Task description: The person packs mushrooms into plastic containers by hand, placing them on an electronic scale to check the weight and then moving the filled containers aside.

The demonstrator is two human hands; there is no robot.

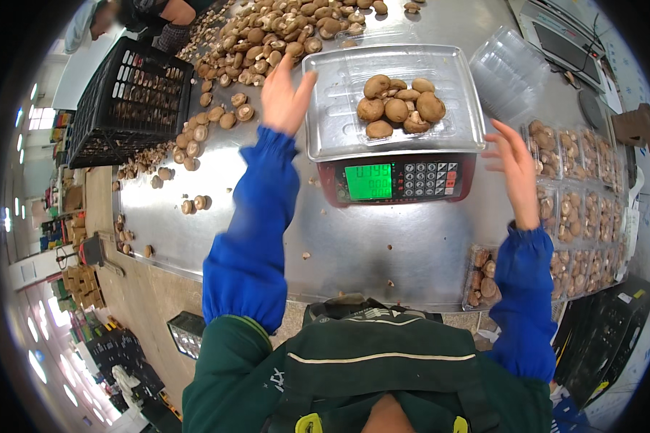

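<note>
Shiitake mushrooms [396, 110] are grouped on a clear plastic tray [448, 129], which rests on the steel pan [325, 127] of a red digital scale [333, 187]. Green light fills the scale's display [367, 182], beside a keypad. My left hand [284, 97] holds nothing; its fingers are apart at the pan's left side, just short of the mushroom heap [260, 46]. Empty and with fingers spread, my right hand [512, 162] is by the pan's right edge. Whether either hand touches the pan I cannot tell.
A black plastic crate [141, 92] stands at the left, with loose mushrooms around it. Stacked clear trays [506, 73] lie beyond the pan's right corner. Packed mushroom trays [571, 211] line the right side of the steel table [346, 254]. Another person [176, 13] is at the far left.
</note>
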